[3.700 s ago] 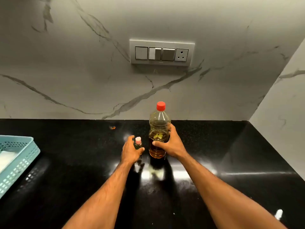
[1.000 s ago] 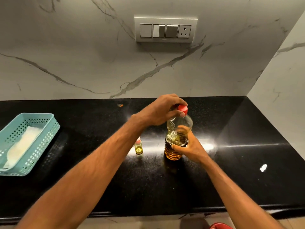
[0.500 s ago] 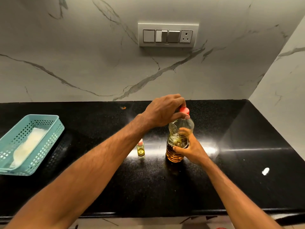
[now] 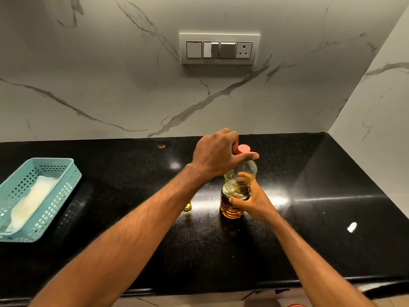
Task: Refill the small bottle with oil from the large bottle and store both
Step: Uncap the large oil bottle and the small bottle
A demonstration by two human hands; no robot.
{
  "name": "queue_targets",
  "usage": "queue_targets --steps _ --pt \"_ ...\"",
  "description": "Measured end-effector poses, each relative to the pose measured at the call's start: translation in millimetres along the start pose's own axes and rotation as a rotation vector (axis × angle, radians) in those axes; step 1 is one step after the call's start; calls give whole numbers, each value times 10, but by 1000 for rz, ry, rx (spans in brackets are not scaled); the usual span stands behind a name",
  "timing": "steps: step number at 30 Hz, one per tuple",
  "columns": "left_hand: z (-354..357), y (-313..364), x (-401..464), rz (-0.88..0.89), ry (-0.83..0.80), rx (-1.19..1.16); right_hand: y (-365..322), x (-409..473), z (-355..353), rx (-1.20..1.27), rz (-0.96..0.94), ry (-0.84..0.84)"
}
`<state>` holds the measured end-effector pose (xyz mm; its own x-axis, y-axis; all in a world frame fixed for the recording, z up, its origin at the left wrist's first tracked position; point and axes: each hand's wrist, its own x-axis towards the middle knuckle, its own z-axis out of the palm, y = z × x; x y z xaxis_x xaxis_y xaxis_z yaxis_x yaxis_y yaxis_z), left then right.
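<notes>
We stand at a glossy black stone countertop (image 4: 309, 229) backed by grey-veined marble wall, and that slick surface is our first worry: any oil that escapes here spreads wide and makes everything on it slide. To the far left sits a teal perforated plastic basket (image 4: 66, 173) holding something white, well apart from the work, so it is unlikely to be hit. The tall clear plastic bottle, about half full of amber oil (image 4: 231, 209), stands upright on the counter; our right hand (image 4: 252, 202) wraps around its ribbed middle, and since the wall looks thin, a hard squeeze once the top is off could push oil up and out. Our left hand (image 4: 215, 156) curls fingers and thumb around the red screw cap (image 4: 243, 148); we judge we are unscrewing it, and a sudden release could jerk the bottle over. The tiny clear bottle with yellow oil (image 4: 187, 207) stands just left of the big one, mostly hidden under our left forearm, which could knock it over when it draws back. Its narrow mouth will make pouring easy to overshoot.
</notes>
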<state>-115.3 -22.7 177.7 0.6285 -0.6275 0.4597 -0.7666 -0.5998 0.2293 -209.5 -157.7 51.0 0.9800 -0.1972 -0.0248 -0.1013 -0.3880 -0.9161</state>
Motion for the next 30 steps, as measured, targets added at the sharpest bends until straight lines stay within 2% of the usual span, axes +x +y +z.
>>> queue_targets --steps 3,5,6,9,15,20,22,28,30 --pt "-19 -4 -23 -60 -120 -361 4 10 -3 1 1 -7" --pt "-88 -9 -45 -35 -202 -638 13 22 -2 -1 -4 -9" --pt "-116 -18 -62 -1 -229 -697 27 29 -3 -2 -5 -10" --pt "-110 -63 -106 87 -180 -640 39 35 -2 -14 -2 -9" --pt "-50 -4 16 84 -75 -476 49 47 -1 -11 -10 2" --pt "-74 -18 10 132 -266 -585 60 48 -8 -24 -22 1" --pt "-80 -94 -29 186 -273 -603 55 43 -4 -21 -22 -6" --pt "-101 -147 107 222 -105 -439 68 44 -3 -10 -17 5" --pt "-136 -137 172 184 -66 -516 79 49 -7 -7 -16 0"
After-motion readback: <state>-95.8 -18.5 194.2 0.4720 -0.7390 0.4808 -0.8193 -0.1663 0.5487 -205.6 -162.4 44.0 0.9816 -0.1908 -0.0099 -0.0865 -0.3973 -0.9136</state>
